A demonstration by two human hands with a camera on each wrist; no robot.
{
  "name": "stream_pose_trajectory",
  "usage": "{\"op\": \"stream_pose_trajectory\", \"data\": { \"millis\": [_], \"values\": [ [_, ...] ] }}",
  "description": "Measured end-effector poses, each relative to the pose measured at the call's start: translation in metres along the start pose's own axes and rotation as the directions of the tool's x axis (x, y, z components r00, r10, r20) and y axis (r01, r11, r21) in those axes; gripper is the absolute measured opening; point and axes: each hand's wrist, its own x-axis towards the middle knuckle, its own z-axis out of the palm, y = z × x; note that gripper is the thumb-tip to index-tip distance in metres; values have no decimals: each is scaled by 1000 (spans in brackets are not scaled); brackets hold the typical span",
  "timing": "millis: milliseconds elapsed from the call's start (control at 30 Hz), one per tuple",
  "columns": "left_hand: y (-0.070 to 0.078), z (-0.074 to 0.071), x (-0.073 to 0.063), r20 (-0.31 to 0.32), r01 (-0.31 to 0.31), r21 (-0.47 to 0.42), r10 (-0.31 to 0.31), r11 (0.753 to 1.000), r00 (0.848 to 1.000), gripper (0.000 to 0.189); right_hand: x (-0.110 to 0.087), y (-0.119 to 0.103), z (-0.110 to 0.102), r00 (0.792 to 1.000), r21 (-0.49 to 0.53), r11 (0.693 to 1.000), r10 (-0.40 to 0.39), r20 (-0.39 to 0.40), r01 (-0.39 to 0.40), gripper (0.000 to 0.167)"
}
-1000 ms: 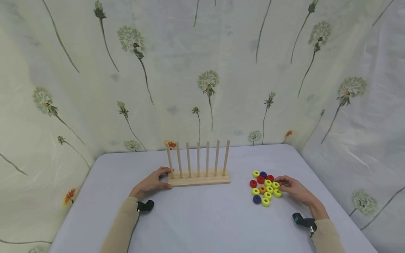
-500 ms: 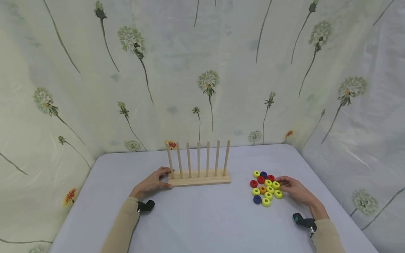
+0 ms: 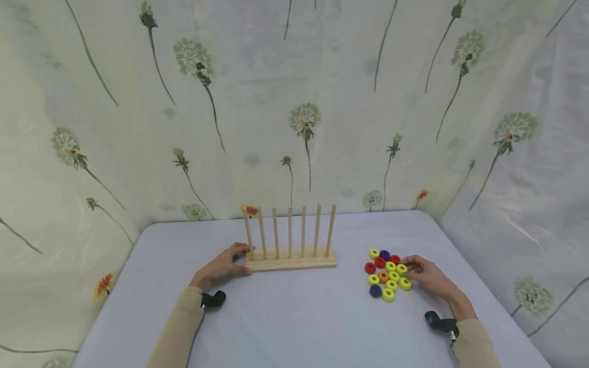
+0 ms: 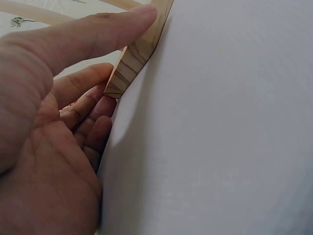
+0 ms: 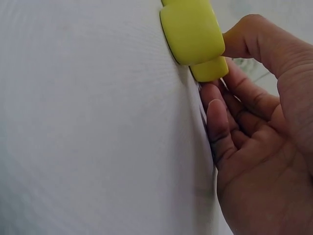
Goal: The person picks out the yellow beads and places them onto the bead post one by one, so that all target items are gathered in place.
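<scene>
A pale wooden peg rack (image 3: pixel 291 263) with several upright rods stands on the table at the middle of the head view. My left hand (image 3: pixel 223 263) grips its left end, thumb on the front edge and fingertips behind; the left wrist view shows the bare wood end (image 4: pixel 129 68) between them. To the right lies a loose cluster of ring beads in yellow, red, blue and orange. At its right edge, my right hand (image 3: pixel 430 276) pinches a yellow bead (image 3: pixel 402 269) resting on the table. Another yellow bead (image 5: pixel 193 29) hides the thumb tip in the right wrist view.
Close around the pinched bead lie other beads, among them a red bead (image 3: pixel 370 268), a dark blue bead (image 3: pixel 375 291) and an orange bead (image 3: pixel 383 277). The white table (image 3: pixel 299 317) ends at a flower-printed curtain (image 3: pixel 257 128) behind and at both sides.
</scene>
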Motion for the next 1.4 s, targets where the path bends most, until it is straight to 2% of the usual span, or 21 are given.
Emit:
{"op": "stream_pose_trajectory", "data": {
  "millis": [400,567,800,933,1067,1167,1267,1400],
  "values": [
    [0,0,0,-2,20,-1,-20,1000,1000,74,1,2,2,998,-61,998,16,-54,-19,47],
    [2,1,-1,-4,28,-16,-28,999,1000,74,0,5,3,996,-55,998,34,-79,-38,45],
    [1,3,-2,-6,-5,-10,5,1000,1000,70,-3,3,-1,991,-21,998,51,-122,-54,43],
    [1,2,-1,-3,-1,-2,1,1000,1000,72,-2,0,-4,988,-23,999,24,-149,-28,43],
    [1,1,1,-8,1,8,-1,1000,1000,74,7,8,-4,975,-57,998,-31,-222,18,44],
    [1,1,1,-13,8,4,-8,1000,1000,74,22,27,-2,962,-73,996,-63,-265,45,57],
    [-1,1,2,-15,7,-13,-8,1000,1000,72,33,37,1,959,-61,996,-83,-270,69,75],
    [-1,2,2,-14,-2,-18,2,1000,1000,72,39,30,6,953,-12,993,-118,-281,119,84]
  ]
}}
